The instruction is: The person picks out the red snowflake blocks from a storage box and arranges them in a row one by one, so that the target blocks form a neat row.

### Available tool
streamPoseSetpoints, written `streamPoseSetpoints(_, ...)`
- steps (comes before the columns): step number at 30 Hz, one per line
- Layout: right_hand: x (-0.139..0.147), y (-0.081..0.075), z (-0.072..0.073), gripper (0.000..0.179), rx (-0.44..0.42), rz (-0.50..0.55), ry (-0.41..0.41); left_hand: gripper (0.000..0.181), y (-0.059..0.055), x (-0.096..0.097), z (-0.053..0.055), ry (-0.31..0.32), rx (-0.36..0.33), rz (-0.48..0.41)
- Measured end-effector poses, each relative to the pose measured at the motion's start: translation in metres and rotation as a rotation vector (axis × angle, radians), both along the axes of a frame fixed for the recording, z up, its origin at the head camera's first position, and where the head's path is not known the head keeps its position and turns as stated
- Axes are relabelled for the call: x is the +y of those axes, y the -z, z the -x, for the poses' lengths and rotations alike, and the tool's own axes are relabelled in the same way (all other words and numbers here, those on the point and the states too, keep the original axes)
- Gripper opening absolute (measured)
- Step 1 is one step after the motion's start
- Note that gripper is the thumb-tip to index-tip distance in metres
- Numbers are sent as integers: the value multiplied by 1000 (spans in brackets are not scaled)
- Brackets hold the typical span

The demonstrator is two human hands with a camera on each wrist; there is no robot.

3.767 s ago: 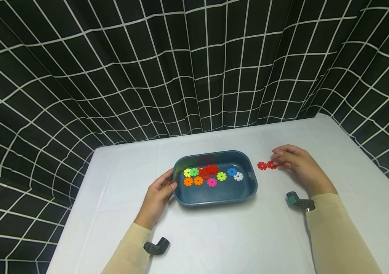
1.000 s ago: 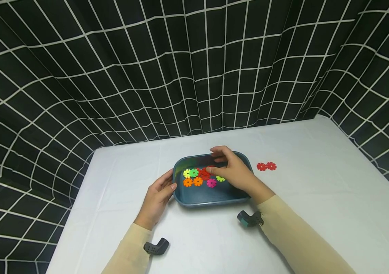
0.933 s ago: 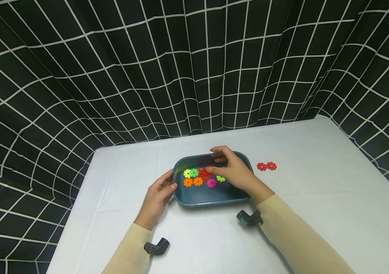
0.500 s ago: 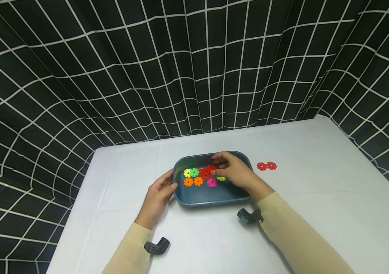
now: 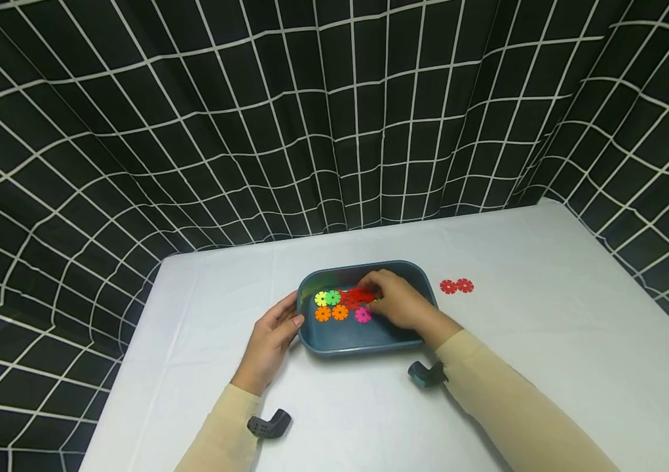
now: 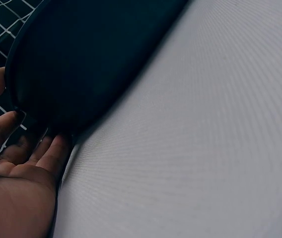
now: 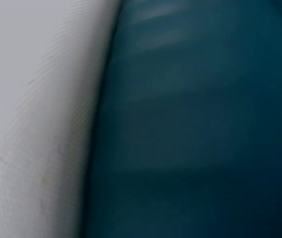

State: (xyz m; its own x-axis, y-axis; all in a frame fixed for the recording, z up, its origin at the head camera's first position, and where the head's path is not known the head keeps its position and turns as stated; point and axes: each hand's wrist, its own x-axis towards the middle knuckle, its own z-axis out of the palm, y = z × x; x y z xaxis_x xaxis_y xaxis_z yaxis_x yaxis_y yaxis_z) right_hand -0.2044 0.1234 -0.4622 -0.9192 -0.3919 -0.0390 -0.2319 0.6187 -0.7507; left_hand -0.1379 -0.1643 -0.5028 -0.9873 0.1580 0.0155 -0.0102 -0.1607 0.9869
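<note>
A dark blue-green plastic tray [image 5: 363,345] stands on the table. My left hand [image 5: 272,334] holds its left end, thumb at the rim and the other fingers against the outer wall, as the left wrist view shows. My right hand [image 5: 396,301] reaches into the tray, fingers curled and fingertips at the red snowflake discs [image 5: 354,298]. One red disc appears pinched between thumb and fingers, partly covered. Beside the pile lie a yellow disc [image 5: 322,299], a green disc [image 5: 333,297], orange discs [image 5: 340,313] and a pink disc [image 5: 363,315]. The right wrist view shows no hand.
Two red discs [image 5: 457,286] lie side by side on the white tablecloth [image 5: 334,406], right of the tray. A black curtain with a white grid [image 5: 334,131] hangs behind the table. Each wrist carries a small dark camera [image 5: 269,425].
My right hand has moved from the two red discs on the table into the tray. Lately its fingers have drawn together at the red pile. The left hand stays on the tray.
</note>
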Motion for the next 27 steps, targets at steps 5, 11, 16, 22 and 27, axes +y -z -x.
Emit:
streamPoseSetpoints(5,-3,-2,-2,40,31,-43,2,56,0,0,0,3,4,-8)
streamPoseSetpoints(11,-7,-2,-3,38,50,-116,-1,58,0,-1,0,10,7,-12)
streamPoseSetpoints(16,-9,-3,-4,25,57,-176,19,57,0,-1,0,9,8,-11)
streamPoseSetpoints(22,-9,-7,-5,14,38,-154,79,56,0,-1,0,5,5,-9)
streamPoseSetpoints(27,-5,-6,-5,17,46,-72,103,56,1,0,0,3,5,-15)
